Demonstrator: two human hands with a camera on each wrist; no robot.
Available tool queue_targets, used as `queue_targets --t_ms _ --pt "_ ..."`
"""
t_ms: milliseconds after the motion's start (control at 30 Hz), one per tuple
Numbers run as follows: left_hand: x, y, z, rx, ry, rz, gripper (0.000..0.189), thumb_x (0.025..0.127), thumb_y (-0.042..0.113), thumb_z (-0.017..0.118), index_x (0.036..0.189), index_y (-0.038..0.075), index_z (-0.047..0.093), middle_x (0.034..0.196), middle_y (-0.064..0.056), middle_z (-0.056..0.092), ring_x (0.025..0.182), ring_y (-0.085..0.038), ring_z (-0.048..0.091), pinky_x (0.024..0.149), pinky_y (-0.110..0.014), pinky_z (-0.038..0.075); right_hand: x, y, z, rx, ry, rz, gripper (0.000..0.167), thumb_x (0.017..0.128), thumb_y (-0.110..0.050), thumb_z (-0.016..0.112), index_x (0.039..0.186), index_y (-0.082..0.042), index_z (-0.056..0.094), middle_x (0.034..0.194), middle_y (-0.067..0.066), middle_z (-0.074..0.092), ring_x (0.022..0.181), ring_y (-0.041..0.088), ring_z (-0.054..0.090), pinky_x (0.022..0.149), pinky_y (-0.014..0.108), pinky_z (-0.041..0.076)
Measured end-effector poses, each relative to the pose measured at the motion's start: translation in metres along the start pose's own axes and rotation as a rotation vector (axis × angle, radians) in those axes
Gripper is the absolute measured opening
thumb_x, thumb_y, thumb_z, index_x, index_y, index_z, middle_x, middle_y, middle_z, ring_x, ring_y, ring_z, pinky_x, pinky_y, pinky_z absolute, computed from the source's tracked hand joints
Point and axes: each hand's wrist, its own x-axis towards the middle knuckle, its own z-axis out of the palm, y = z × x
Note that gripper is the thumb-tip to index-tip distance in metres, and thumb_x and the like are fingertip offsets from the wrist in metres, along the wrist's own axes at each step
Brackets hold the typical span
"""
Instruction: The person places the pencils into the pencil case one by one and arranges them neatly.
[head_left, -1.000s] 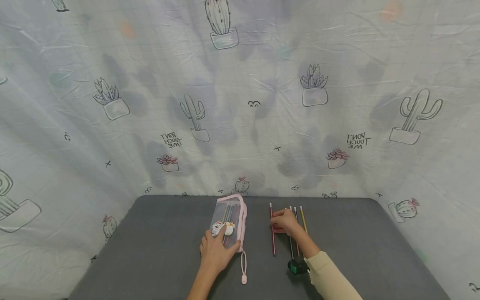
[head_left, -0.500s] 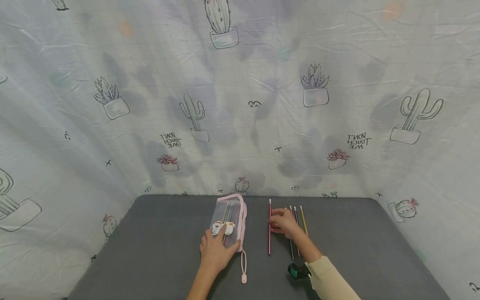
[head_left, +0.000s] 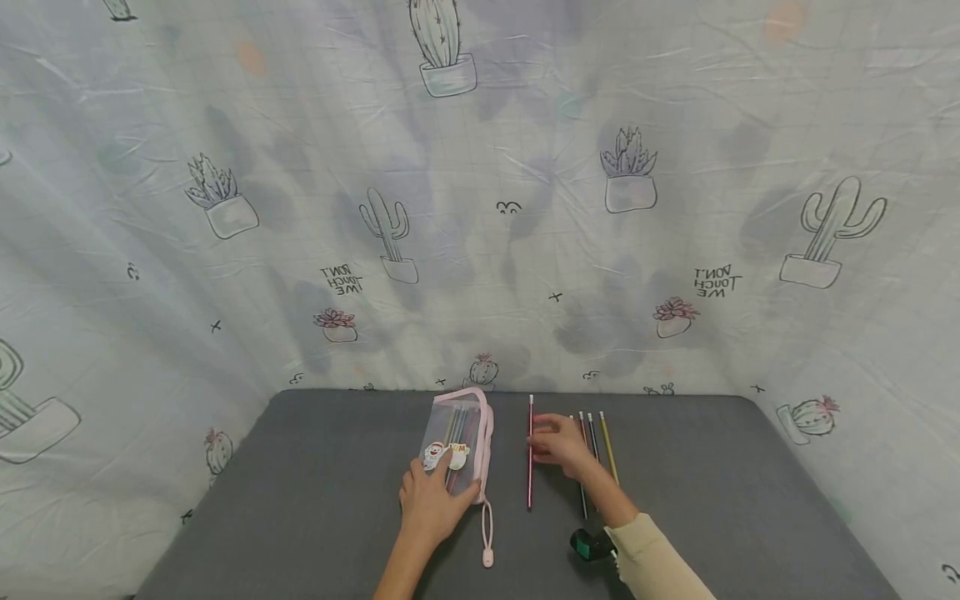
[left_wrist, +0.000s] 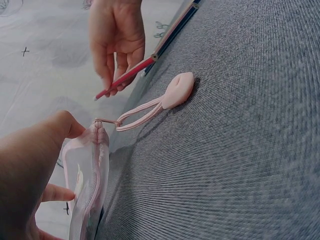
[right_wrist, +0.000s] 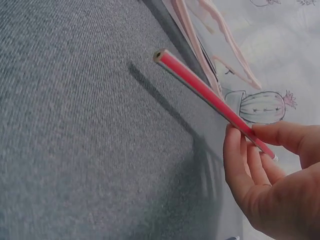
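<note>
The step in hand looks to be handling the red pencil [head_left: 530,479] while the pouch [head_left: 453,425] is steadied. Doing it well calls for a light, firm pinch: the pencil is taken nearer its white tip than its blunt end, so the longer part could swing and should pass clear of the pouch's pink border. The right forearm crosses over the loose pencils [head_left: 608,446], so a raised wrist would likely spare them a roll toward the right edge. The right hand [head_left: 561,443] has its grip closed down to the pencil's thickness, thumb against fingertips, holding it above the table [head_left: 337,500], just right of the middle, white tip toward the far edge and blunt end toward the near edge. The left hand [head_left: 435,500] is spread wide over the nearer part of the pouch, thumb at its right border, fingers resting on it; how hard they press cannot be told. The pouch lies left of the pencil, its top close to the table's far edge.
</note>
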Motion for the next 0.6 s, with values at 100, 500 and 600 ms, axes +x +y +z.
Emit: queue_targets --t_ms 100,500,600 --pt "0.0 0.0 0.0 0.005 -0.002 -0.004 0.077 0.084 0.055 0.077 0.144 0.008 0.063 0.132 -0.038 0.045 0.12 -0.056 0.048 0.099 -0.073 0.039 0.001 0.0 0.004 0.0 0.001 -0.02 0.045 0.092 0.011 0.068 0.136 0.015 0.057 0.116 0.03 0.067 0.084 0.021 0.072 0.074 0.042 0.064" --pt "-0.002 0.0 0.001 0.013 0.002 -0.003 0.078 0.084 0.056 0.077 0.144 0.009 0.063 0.131 -0.037 0.045 0.119 -0.054 0.048 0.099 -0.072 0.039 0.006 0.001 0.02 0.014 0.011 -0.066 0.044 0.091 0.013 0.07 0.133 0.017 0.059 0.112 0.03 0.069 0.08 0.019 0.072 0.069 0.038 0.064" --pt "-0.002 0.0 0.001 0.01 0.001 -0.001 0.078 0.084 0.056 0.077 0.144 0.009 0.063 0.132 -0.037 0.045 0.12 -0.054 0.048 0.099 -0.072 0.039 0.007 0.0 0.024 0.012 0.012 -0.072 0.044 0.09 0.013 0.071 0.133 0.017 0.06 0.112 0.031 0.069 0.079 0.019 0.072 0.069 0.038 0.064"
